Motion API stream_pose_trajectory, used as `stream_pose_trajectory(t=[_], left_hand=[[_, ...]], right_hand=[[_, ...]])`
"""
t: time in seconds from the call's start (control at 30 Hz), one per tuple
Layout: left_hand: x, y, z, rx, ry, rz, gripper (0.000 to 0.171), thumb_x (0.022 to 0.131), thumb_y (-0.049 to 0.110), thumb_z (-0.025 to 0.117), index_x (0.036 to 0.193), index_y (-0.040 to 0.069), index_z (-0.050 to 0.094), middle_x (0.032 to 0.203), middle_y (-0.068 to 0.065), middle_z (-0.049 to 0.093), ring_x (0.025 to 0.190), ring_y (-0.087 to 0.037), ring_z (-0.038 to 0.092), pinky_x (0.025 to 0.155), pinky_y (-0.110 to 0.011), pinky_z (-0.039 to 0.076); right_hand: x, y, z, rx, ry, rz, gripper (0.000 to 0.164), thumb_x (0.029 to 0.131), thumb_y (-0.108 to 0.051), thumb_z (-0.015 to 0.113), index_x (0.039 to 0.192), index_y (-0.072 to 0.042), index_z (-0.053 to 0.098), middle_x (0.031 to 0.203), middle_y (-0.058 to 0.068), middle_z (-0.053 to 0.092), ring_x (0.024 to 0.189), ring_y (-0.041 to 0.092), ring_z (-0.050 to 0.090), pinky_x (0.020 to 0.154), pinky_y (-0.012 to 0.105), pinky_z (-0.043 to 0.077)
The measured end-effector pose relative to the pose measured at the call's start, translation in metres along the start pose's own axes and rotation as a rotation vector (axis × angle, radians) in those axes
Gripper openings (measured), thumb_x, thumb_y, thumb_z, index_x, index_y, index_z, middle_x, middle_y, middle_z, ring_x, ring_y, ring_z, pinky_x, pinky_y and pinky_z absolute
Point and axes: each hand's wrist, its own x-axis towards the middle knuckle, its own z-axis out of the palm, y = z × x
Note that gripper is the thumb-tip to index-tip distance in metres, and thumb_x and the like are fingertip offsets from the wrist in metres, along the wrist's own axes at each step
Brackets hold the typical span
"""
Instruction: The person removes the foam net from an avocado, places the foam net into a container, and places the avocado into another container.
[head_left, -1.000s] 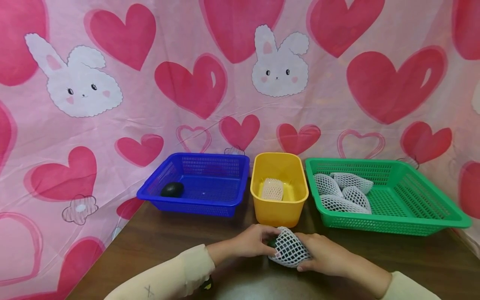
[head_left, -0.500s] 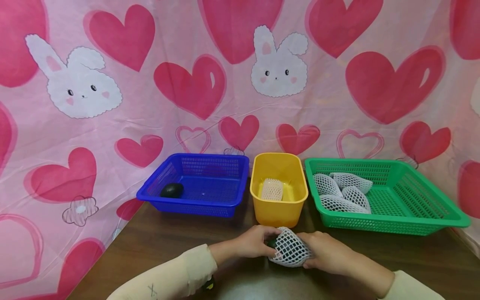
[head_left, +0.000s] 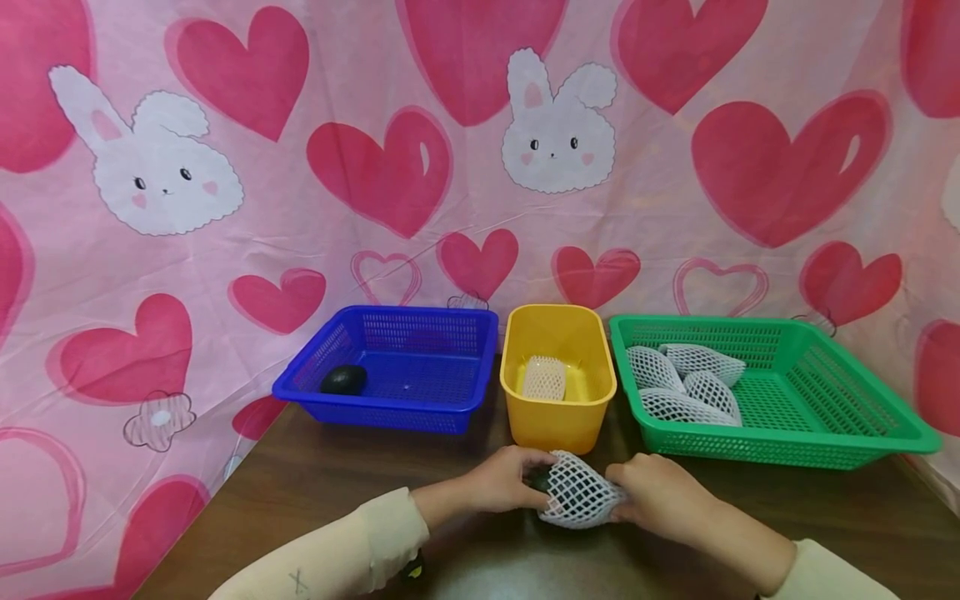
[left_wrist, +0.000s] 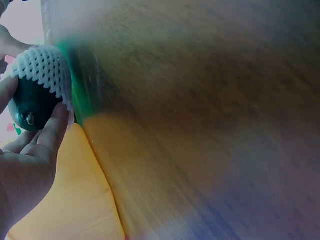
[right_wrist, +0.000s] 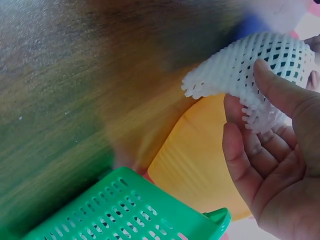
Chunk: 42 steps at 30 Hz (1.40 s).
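Here a pink heart-print cloth backs the brown table, its near edge cut off. A green basket, blue basket and yellow bin line the far side, wood showing left and right of the arms. Near the bin, the right hand pinches a foam net; the left hand's grip is clamped on a dark fruit — partly hidden inside. Something small by the left cuff is unclear.

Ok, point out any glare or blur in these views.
Head view: mostly sharp, pale glare on the near tabletop; left wrist view: dark fruit fairly clear, tabletop smeared; right wrist view: foam net fairly crisp, blue patch beyond it out of focus.
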Motion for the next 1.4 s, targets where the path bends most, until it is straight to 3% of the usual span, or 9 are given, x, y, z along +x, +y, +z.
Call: stream_pose_trajectory(t=[0.33, 0.53, 0.77, 1.13, 1.4], left_hand=[[-0.011, 0.003, -0.011, -0.070, 0.020, -0.016, 0.055, 0.076, 0.013, 0.084, 0.124, -0.001, 0.062, 0.119, -0.003, 0.066, 0.108, -0.005, 0.058, 0.092, -0.021, 0.044], [-0.016, 0.002, -0.015, -0.133, 0.006, -0.022, 0.050, 0.078, 0.013, 0.082, 0.124, 0.004, 0.064, 0.117, 0.002, 0.066, 0.103, -0.004, 0.060, 0.086, -0.020, 0.048], [-0.021, 0.003, -0.023, -0.113, 0.027, -0.033, 0.049, 0.077, 0.013, 0.083, 0.123, 0.007, 0.065, 0.117, 0.000, 0.067, 0.101, -0.006, 0.062, 0.082, -0.020, 0.050], [-0.029, 0.002, -0.032, -0.110, 0.029, -0.025, 0.051, 0.078, 0.012, 0.083, 0.124, 0.005, 0.063, 0.117, -0.003, 0.066, 0.100, -0.006, 0.063, 0.081, -0.020, 0.051], [-0.034, 0.000, -0.037, -0.132, 0.035, -0.015, 0.050, 0.079, 0.011, 0.082, 0.125, 0.005, 0.063, 0.116, -0.004, 0.066, 0.100, -0.008, 0.063, 0.081, -0.022, 0.052]], right_hand=[[-0.003, -0.002, -0.010, 0.028, 0.004, 0.018, 0.021, 0.074, -0.022, 0.083, 0.075, -0.021, 0.062, 0.066, -0.019, 0.055, 0.057, -0.002, 0.049, 0.050, 0.024, 0.043], [-0.005, -0.002, -0.016, 0.034, -0.007, 0.045, 0.018, 0.076, -0.020, 0.082, 0.076, -0.019, 0.064, 0.065, -0.018, 0.054, 0.056, -0.002, 0.048, 0.049, 0.024, 0.042], [-0.011, 0.002, -0.027, 0.019, 0.003, 0.078, 0.018, 0.077, -0.022, 0.082, 0.075, -0.020, 0.064, 0.062, -0.018, 0.050, 0.053, -0.001, 0.043, 0.048, 0.023, 0.038], [-0.018, 0.001, -0.055, -0.004, 0.034, 0.092, 0.023, 0.078, -0.022, 0.081, 0.070, -0.023, 0.059, 0.058, -0.017, 0.043, 0.052, 0.001, 0.038, 0.048, 0.023, 0.036], [-0.020, 0.000, -0.084, 0.000, -0.011, 0.136, 0.027, 0.080, -0.029, 0.079, 0.068, -0.025, 0.056, 0.056, -0.014, 0.041, 0.052, 0.002, 0.040, 0.049, 0.023, 0.036]])
